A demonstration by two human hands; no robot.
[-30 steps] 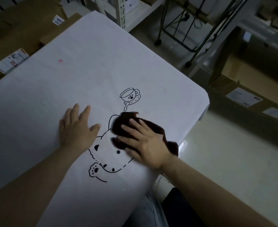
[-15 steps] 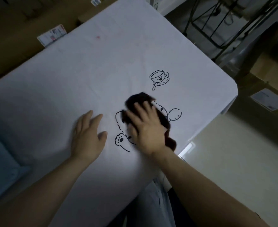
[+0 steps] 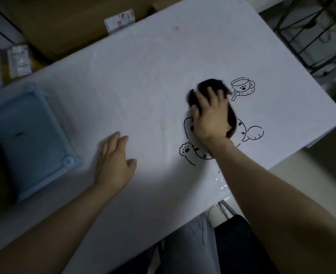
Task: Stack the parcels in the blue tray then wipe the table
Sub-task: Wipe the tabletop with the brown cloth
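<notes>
Right hand [image 3: 210, 118], fingers spread flat, presses a dark cloth [image 3: 212, 86] onto the table [image 3: 143, 76], right of centre; left hand [image 3: 113, 163] lies flat, bracing. Blue tray [image 3: 53, 119] at left. Even pressure and overlapping strokes advised.

White table [image 3: 143, 86] with black line-drawn cat and cup; dark brown cloth [image 3: 210, 88]; blue tray [image 3: 64, 151]

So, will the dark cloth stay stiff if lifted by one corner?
Probably not: the cloth bunches unevenly under the right hand, so it likely hangs limp. It looks small and soft, so probably light.
</notes>
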